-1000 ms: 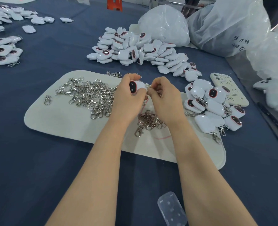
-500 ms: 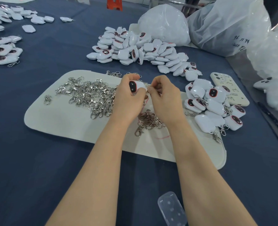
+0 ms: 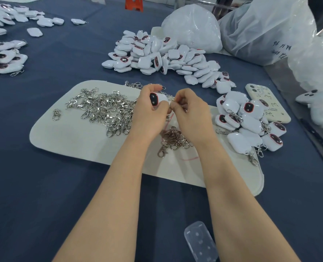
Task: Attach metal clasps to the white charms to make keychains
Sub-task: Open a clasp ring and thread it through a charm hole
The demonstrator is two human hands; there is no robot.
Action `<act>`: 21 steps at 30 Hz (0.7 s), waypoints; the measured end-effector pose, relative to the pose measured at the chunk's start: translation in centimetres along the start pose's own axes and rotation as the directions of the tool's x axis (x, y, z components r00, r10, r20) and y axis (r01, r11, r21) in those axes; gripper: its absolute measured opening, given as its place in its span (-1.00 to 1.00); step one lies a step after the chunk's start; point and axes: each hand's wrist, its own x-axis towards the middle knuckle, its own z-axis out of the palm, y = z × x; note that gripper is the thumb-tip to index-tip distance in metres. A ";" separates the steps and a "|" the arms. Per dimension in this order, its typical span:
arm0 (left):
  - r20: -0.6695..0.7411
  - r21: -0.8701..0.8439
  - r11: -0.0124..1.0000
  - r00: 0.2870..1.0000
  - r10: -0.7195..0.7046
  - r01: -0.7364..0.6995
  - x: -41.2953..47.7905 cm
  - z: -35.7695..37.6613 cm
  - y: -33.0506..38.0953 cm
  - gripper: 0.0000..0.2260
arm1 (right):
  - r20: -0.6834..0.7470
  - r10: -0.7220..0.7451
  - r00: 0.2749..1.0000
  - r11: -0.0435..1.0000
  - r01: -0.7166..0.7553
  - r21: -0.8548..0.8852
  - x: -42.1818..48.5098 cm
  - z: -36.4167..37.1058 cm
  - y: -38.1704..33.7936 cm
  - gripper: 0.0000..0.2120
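At our left lie loose clasps [image 3: 104, 108]. Our left hand [image 3: 149, 114] grips a white charm [image 3: 158, 98], long axis about upright, dark face toward us. At its right edge our right hand [image 3: 192, 112] pinches a clasp [image 3: 171, 100] — mostly hidden — so the joining runs sideways. The plastic bag [image 3: 261, 35] bears handwriting; only "96" seems legible.

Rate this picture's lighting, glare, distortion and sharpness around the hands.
Head view: soft, even light, faint shadows beneath the forearms. Head view: glare on the plastic bags and glints on the clasp pile. Head view: wide-angle stretch swells them toward the bottom edge. Head view: the white charm in the left hand is sharp; the clasp in the right hand's grip is hidden by fingers.
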 end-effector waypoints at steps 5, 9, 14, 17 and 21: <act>0.003 0.008 1.000 1.000 0.009 -0.009 0.0 -0.1 0.2 -0.72 | 0.076 -0.002 0.997 1.000 0.003 -0.014 -0.2 0.2 -0.1 -0.90; 0.007 0.101 0.994 0.999 0.036 -0.037 0.2 -0.2 0.1 -0.72 | 0.110 -0.004 0.994 1.000 0.007 -0.024 -0.2 0.0 -0.1 -0.87; 0.024 0.115 0.992 0.998 0.052 -0.054 0.1 -0.3 0.2 -0.71 | 0.170 -0.001 0.985 1.000 0.003 -0.012 0.0 -0.6 -0.3 -0.88; 0.025 0.121 0.990 0.997 0.074 -0.076 0.0 -0.2 0.2 -0.70 | 0.198 0.011 0.980 1.000 -0.007 -0.023 0.2 -1.0 -0.4 -0.91; 0.007 0.065 0.996 0.999 0.052 -0.053 -0.2 -0.1 0.4 -0.71 | 0.157 0.040 0.987 0.999 -0.042 0.013 0.4 -1.0 -0.3 -0.92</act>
